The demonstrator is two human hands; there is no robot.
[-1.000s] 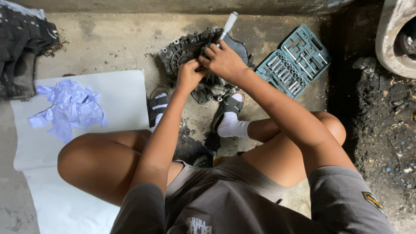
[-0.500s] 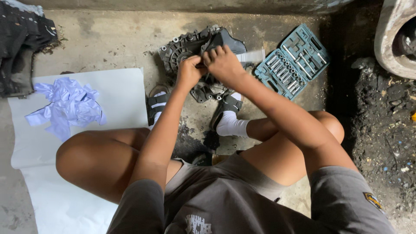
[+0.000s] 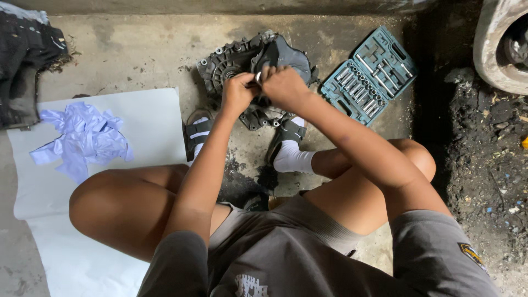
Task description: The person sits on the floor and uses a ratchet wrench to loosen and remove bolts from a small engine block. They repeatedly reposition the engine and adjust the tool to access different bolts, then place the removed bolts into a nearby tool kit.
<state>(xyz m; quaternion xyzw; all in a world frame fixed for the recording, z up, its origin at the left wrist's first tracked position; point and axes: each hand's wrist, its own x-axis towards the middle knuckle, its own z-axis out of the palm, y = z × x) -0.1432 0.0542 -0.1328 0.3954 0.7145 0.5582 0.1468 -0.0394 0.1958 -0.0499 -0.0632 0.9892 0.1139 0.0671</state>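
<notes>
I squat on a concrete floor over a dark, greasy metal gearbox casing [image 3: 236,58] that lies between my sandalled feet. My left hand [image 3: 236,94] and my right hand [image 3: 284,87] are pressed together on top of the casing. Both are closed around a small shiny metal wrench tool [image 3: 257,77], of which only a short bit shows between the fingers. The handle is hidden under my right hand. My forearms cover the near part of the casing.
An open teal socket-set case [image 3: 369,77] lies right of the casing. A white sheet [image 3: 148,126] at the left carries a crumpled lilac cloth [image 3: 82,140]. Dark clothing [image 3: 25,66] lies far left, a tyre [image 3: 503,44] top right, black dirty ground [image 3: 484,159] at the right.
The tool's silver handle pointed up past the casing, then swung to the right, and is now hidden under my right hand. Both hands stayed on the casing.
</notes>
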